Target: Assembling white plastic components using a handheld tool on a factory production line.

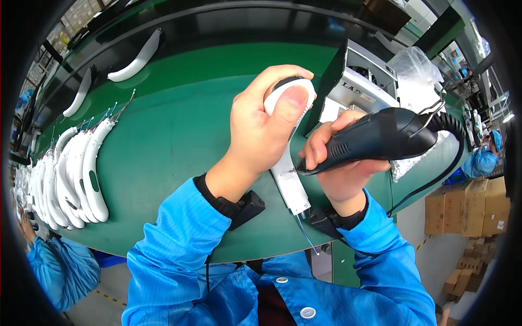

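Note:
My left hand [255, 127] is wrapped round the upper end of a white curved plastic housing [290, 187], its thumb pressed on top. The housing slants toward me, with a thin wire hanging from its lower end. My right hand [348, 183] grips a black electric screwdriver [383, 136] with a metal hanging loop and a coiled cord [462, 144]. The screwdriver's tapered nose lies at the middle of the housing; whether the bit touches a screw is too small to tell. Dark bands with small black boxes are on both wrists.
Several white curved housings with wires [89, 168] lie in a row at the left of the green table [168, 146]. Two more white pieces [138, 60] rest on the black conveyor. A metal box device [361, 79] and clear plastic bag [416, 65] stand right. Co-workers [62, 269] sit nearby.

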Motion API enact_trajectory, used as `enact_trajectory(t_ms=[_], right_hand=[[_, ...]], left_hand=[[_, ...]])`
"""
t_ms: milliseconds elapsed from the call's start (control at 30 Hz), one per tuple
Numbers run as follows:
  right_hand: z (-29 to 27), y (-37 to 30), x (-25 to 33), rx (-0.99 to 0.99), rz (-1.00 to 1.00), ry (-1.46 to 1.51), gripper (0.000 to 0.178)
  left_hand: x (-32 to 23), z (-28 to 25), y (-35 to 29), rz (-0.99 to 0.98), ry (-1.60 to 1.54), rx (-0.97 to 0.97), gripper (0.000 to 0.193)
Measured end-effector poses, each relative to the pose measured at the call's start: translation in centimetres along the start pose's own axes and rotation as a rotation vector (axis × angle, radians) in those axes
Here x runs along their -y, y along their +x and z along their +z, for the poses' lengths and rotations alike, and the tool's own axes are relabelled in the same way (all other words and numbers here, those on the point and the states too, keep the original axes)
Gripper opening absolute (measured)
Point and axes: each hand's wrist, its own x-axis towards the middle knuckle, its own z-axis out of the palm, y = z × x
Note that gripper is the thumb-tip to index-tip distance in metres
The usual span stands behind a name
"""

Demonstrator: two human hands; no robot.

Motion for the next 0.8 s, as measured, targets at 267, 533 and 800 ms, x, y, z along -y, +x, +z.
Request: enact_trajectory(t_ms=[267, 533, 800], right_hand=[[0.1, -0.2, -0.8, 0.006, 0.042, -0.024, 0.087], [-0.1, -0.2, -0.8, -0.011, 0.006, -0.029, 0.086], [-5.0, 2.8, 7.1, -0.100, -0.433, -0.056, 0.090]], left_hand=[[0.4, 0.0, 0.0, 0.021, 0.018, -0.010, 0.046], [0.1, 0.3, -0.1, 0.005, 0.020, -0.001, 0.046], [0.1, 0.1, -0.2, 0.012, -0.008, -0.040, 0.045]])
